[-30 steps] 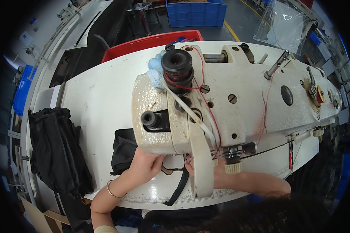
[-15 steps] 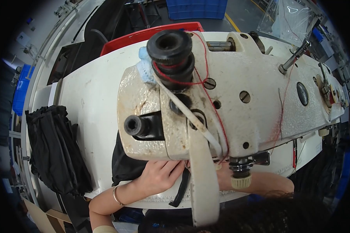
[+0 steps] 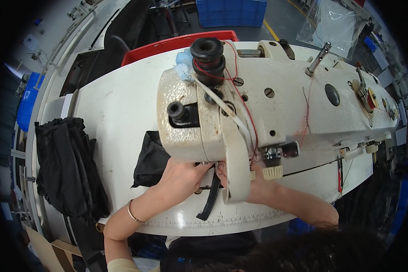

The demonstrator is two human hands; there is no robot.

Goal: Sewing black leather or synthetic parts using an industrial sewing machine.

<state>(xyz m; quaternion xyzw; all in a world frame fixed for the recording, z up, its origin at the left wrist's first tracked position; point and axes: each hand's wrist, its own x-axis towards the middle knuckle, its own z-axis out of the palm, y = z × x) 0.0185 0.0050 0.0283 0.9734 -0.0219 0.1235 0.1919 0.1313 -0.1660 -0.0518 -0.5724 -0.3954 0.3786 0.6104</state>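
A white sewing machine [image 3: 181, 140] threaded with red thread [image 3: 245, 111] stands over both hands. My left hand [image 3: 179, 179] is at the needle area, its fingers closed and pressed on black fabric at the edge of a black strip [image 3: 210, 199]. That strip hangs toward me, its near end loose on the table. A black fabric piece [image 3: 150, 158] lies left of the machine head, partly hidden by it and beside my left hand. My right hand [image 3: 261, 185] is right of the needle, close to the strip; the machine's pale curved guard [image 3: 235, 170] and tension knob hide its fingers.
A pile of black fabric pieces [image 3: 68, 167] lies at the left of the white table [image 3: 115, 131]. A printed ruler scale runs along the near edge. Behind the machine are a red tray [image 3: 167, 44] and a blue crate [image 3: 231, 12].
The view has shifted, so the machine looks smaller and higher at its near end. More of both hands and the black strip shows. Both hands remain near the needle.
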